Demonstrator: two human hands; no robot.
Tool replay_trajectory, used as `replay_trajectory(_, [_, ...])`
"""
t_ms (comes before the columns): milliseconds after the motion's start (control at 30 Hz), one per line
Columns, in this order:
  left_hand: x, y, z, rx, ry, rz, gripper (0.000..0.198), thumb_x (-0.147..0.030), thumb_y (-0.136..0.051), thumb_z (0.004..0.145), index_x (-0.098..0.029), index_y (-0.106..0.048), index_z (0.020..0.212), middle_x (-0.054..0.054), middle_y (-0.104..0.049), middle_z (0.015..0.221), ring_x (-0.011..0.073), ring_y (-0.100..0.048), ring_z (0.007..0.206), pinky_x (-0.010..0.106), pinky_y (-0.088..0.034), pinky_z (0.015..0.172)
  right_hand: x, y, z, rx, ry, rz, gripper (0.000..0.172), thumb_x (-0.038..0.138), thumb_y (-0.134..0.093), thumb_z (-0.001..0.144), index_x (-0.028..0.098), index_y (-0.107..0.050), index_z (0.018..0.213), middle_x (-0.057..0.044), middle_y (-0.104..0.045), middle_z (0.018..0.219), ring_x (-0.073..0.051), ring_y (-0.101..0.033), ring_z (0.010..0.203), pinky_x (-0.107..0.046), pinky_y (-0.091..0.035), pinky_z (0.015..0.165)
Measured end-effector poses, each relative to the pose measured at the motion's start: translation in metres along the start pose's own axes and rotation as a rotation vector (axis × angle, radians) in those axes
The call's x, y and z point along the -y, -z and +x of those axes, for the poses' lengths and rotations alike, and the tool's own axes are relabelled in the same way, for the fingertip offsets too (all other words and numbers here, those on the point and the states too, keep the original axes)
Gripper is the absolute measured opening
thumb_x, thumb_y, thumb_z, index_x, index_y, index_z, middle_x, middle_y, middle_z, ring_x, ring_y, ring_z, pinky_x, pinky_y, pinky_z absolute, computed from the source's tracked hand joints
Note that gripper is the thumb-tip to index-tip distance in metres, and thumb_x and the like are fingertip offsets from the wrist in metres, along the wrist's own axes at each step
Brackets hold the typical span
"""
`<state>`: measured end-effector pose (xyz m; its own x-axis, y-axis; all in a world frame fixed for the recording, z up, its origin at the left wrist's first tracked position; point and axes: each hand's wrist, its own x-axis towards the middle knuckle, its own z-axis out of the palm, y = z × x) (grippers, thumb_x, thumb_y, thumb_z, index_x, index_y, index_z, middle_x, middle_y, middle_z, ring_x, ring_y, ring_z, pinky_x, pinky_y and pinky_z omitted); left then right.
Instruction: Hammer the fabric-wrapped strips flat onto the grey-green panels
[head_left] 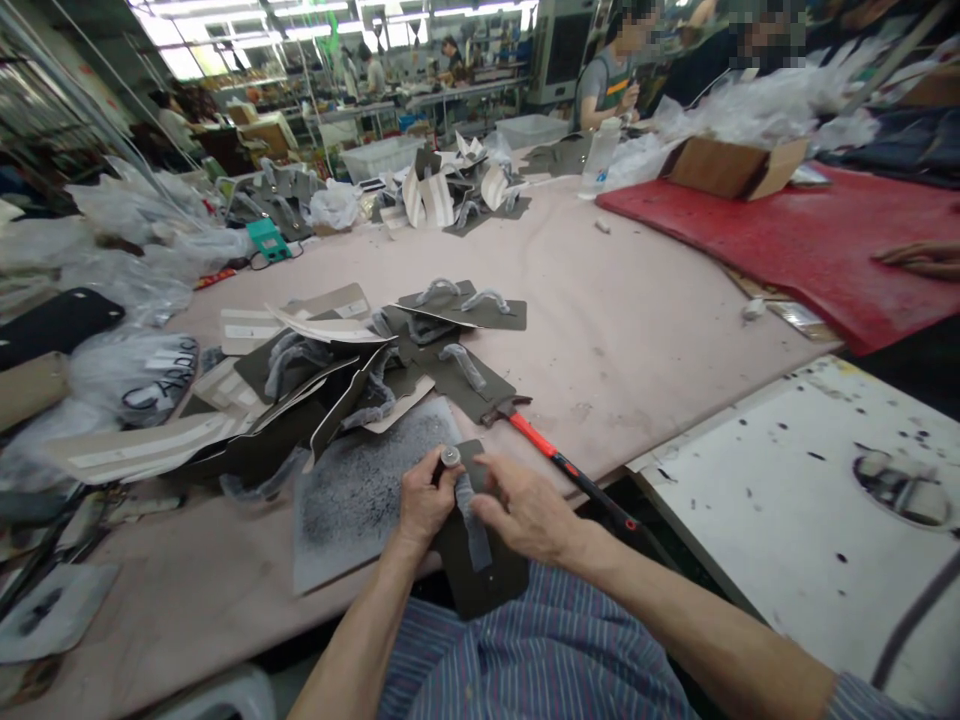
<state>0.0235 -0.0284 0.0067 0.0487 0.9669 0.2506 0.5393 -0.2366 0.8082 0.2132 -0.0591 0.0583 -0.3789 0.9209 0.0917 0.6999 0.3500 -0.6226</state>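
My left hand (427,500) is closed around a short upright tool with a round metal top (450,456), probably a punch; its lower end is hidden. Below it, a dark olive panel (480,590) lies partly over the table edge and my lap. A handle wrapped in clear plastic (475,535) runs along the panel. My right hand (529,505) is beside this handle, thumb and fingers apart, with nothing visible in them. A hammer with a red and black handle (536,435) lies just beyond my right hand. A speckled grey slab (352,490) sits left of my hands.
A pile of similar panels with wrapped handles (322,380) spreads across the table's left and middle. Further back are another panel pile (457,190), a clear bottle (600,160) and a cardboard box (735,168) on a red sheet (825,230). A white board (795,480) stands right.
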Motion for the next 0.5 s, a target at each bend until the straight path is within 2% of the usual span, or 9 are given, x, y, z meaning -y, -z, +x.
replay_trajectory(100, [0.003,-0.002,0.002,-0.031,0.068,-0.083,0.016,-0.033,-0.064,0.084,-0.020,-0.068,0.093,0.002,-0.073,0.083,0.0161,-0.067,0.074,0.024,-0.050,0.072,0.026,-0.028,-0.006,0.167,-0.008,-0.069,0.031,0.036,-0.054,0.094,0.014,-0.055,0.116,-0.010,-0.062,0.100,-0.025,-0.061,0.090,-0.036,-0.048,0.079])
replay_trajectory(200, [0.009,-0.003,0.006,-0.171,0.247,-0.286,0.022,-0.040,-0.065,0.084,-0.018,-0.065,0.087,0.004,-0.074,0.081,0.0174,-0.069,0.074,0.025,-0.053,0.071,0.031,-0.045,-0.008,0.194,-0.080,-0.119,0.028,0.031,-0.048,0.096,0.012,-0.055,0.114,-0.012,-0.063,0.101,-0.025,-0.062,0.089,-0.036,-0.048,0.078])
replay_trajectory(267, [0.012,-0.003,0.009,-0.237,0.320,-0.381,0.026,-0.043,-0.067,0.083,-0.017,-0.063,0.083,0.004,-0.074,0.079,0.0177,-0.070,0.074,0.025,-0.054,0.071,0.029,-0.046,-0.007,0.181,-0.111,-0.098,0.030,0.030,-0.048,0.095,0.011,-0.054,0.119,-0.012,-0.064,0.103,-0.025,-0.063,0.091,-0.035,-0.048,0.080])
replay_trajectory(500, [0.014,-0.003,0.007,-0.373,0.358,-0.605,0.032,-0.044,-0.071,0.079,-0.016,-0.062,0.091,0.006,-0.074,0.086,0.0185,-0.072,0.078,0.031,-0.058,0.078,0.027,-0.041,-0.016,0.111,-0.142,-0.027,0.044,0.024,-0.048,0.092,0.013,-0.046,0.135,-0.014,-0.061,0.121,-0.026,-0.062,0.105,-0.037,-0.048,0.090])
